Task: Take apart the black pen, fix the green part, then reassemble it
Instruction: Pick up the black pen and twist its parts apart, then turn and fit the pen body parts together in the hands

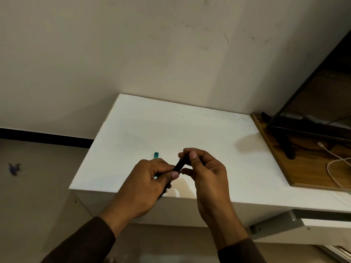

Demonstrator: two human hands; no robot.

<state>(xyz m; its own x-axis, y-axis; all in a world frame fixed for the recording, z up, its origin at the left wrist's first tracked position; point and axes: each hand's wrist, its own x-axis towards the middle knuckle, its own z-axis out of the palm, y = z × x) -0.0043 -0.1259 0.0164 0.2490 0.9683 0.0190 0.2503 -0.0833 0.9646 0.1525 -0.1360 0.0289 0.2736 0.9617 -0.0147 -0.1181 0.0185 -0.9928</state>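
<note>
The black pen (179, 165) is held above the front part of the white table (171, 130), tilted up to the right. My left hand (150, 181) grips its lower half. My right hand (205, 168) pinches its upper end between thumb and fingers. A small green part (156, 155) shows just behind my left hand; whether it lies on the table or belongs to the pen I cannot tell. A bit of green (155, 177) also peeks out under my left thumb. Most of the pen is hidden by my fingers.
A wooden board (296, 168) lies on the right with a dark monitor stand (284, 145) and a white cable (336, 160) on it. The wall rises right behind the table. The table's front edge runs below my hands.
</note>
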